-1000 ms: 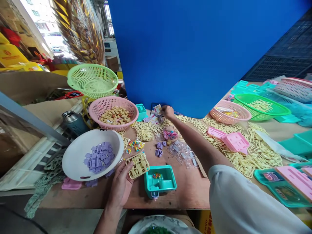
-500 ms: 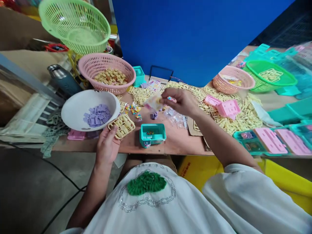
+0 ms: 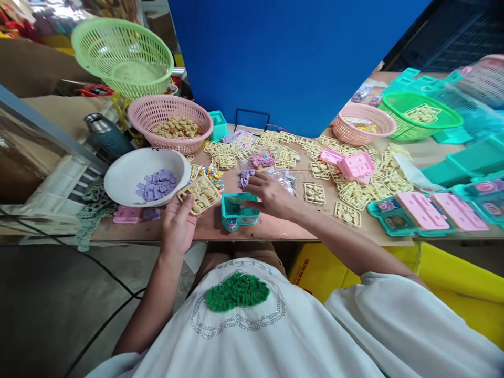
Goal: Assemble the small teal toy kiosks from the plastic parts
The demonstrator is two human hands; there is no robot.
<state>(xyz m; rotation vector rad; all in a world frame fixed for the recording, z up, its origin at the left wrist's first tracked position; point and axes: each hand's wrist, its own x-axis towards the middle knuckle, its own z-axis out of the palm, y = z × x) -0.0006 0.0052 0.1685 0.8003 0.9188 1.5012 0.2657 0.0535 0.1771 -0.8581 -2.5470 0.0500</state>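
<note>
My left hand (image 3: 179,220) grips a cream plastic parts frame (image 3: 199,195) by its lower left corner, thumb on top. The frame is tilted in the air beside the white bowl (image 3: 118,184), which contains purple pieces (image 3: 156,185). Over the right side of a small teal box (image 3: 241,219) hovers my right hand (image 3: 271,195). Its thumb and fingers are apart, and nothing shows between them. Part of the box's inside is hidden by that hand. Beyond the hand lie small purple pieces (image 3: 244,177), clear plastic bits (image 3: 286,178) and a pink packet (image 3: 263,160).
A pink basket (image 3: 137,113) of tan pieces and a green basket (image 3: 161,79) are at the left, near a flask (image 3: 108,136). Cream frames (image 3: 315,193) cover much of the table. Pink trays (image 3: 357,165) and teal cases (image 3: 388,216) lie right. A blue panel (image 3: 291,63) stands behind.
My right hand has come down and toward me to the teal box, and the small clear packet no longer shows in its fingers. My left hand keeps hold of the parts frame.
</note>
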